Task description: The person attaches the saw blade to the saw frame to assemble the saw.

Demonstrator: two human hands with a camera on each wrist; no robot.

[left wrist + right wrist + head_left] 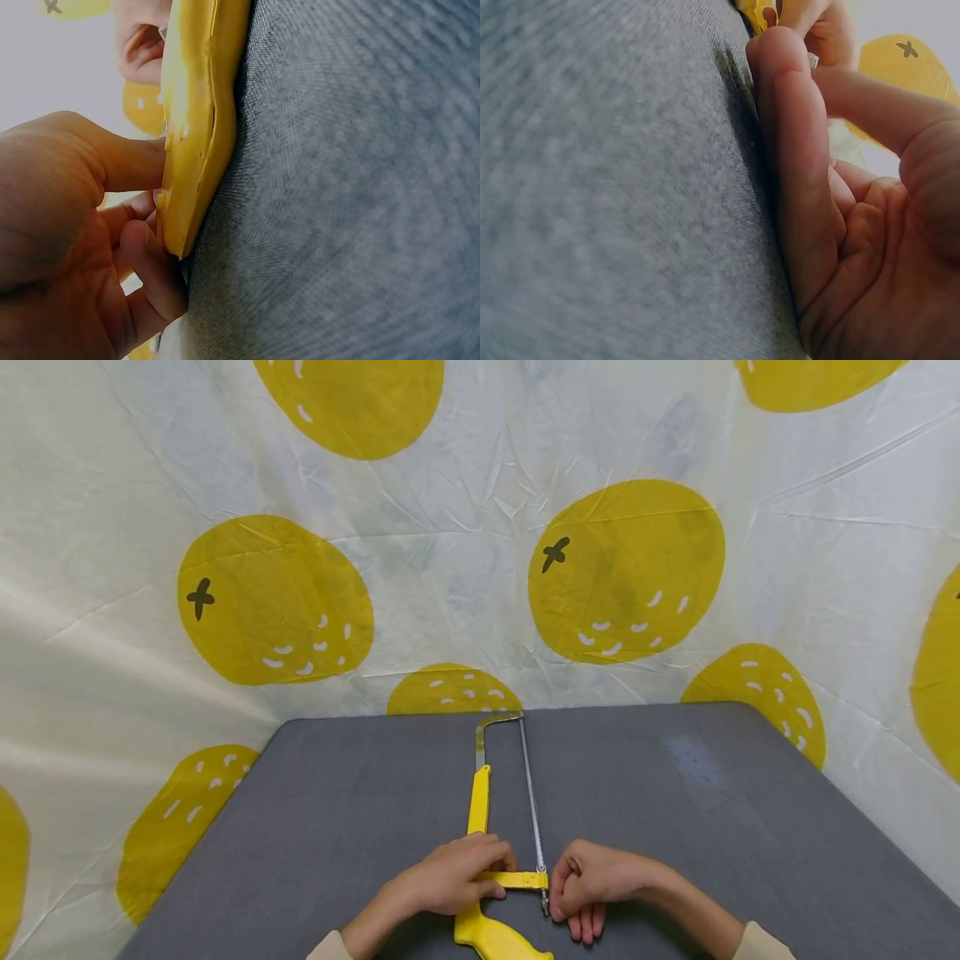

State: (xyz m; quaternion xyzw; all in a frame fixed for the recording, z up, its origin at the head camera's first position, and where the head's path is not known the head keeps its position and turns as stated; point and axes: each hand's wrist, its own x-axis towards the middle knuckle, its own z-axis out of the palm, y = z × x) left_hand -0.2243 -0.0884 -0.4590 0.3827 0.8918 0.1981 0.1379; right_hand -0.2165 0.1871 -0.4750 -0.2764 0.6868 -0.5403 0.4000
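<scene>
A hacksaw with a yellow frame and a thin blade lies on the grey table, its far end pointing away from me. My left hand grips the frame just above the yellow handle, thumb and fingers around the near crosspiece. In the left wrist view the yellow handle lies against the cloth beside my thumb. My right hand pinches the metal tension screw at the blade's near end. Its lower fingers lie along the table, and the fingertips partly hide the screw.
The grey cloth-covered table stretches out around the saw, with a pale smudge on its right half. Behind and beside it hangs a white curtain printed with large yellow fruit.
</scene>
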